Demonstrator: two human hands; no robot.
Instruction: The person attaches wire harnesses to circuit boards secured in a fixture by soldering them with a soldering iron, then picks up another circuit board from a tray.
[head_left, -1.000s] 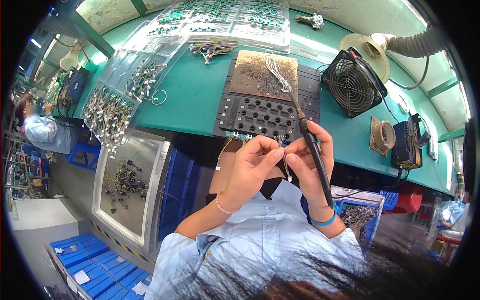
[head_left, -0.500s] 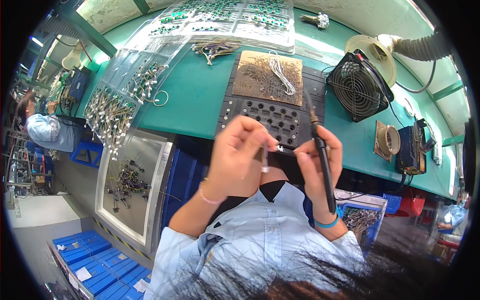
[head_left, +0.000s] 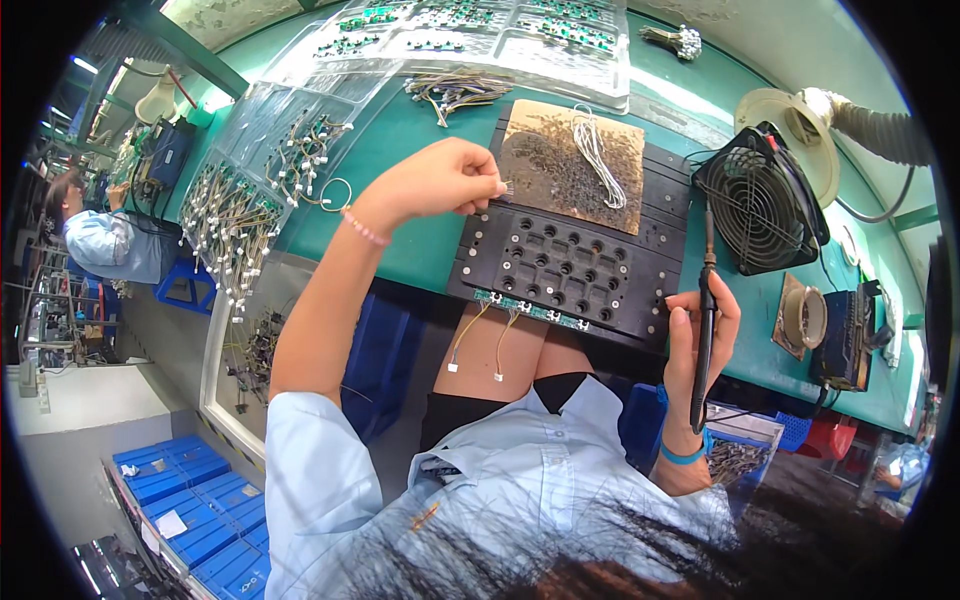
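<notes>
My left hand [head_left: 445,185] is closed in a pinch beside the left edge of a brown, dark-speckled board [head_left: 535,150]. Thin wires [head_left: 509,190] seem to poke out from its fingertips; the rest is hidden by the fingers. In my right hand [head_left: 705,325] is a black soldering iron [head_left: 705,345], its tip pointing up toward the fan. A narrow green circuit board strip [head_left: 540,313] with white connectors lies along the front edge of a black fixture [head_left: 565,265] full of round holes. Two short cables [head_left: 500,350] with white plugs hang from the strip over my lap.
White wire [head_left: 597,160] lies on the brown board. A black fan [head_left: 760,195] stands right, before a ducted hood [head_left: 835,120]. Solder spool [head_left: 803,318] and black soldering station [head_left: 845,335] sit farther right. Clear trays [head_left: 385,70] hold boards and cables; a cable bundle [head_left: 455,92] lies nearby.
My left hand has gone from the fixture's front edge up to the brown board. The right hand has drawn the iron rightward, away from the strip. The strip and its hanging cables now show.
</notes>
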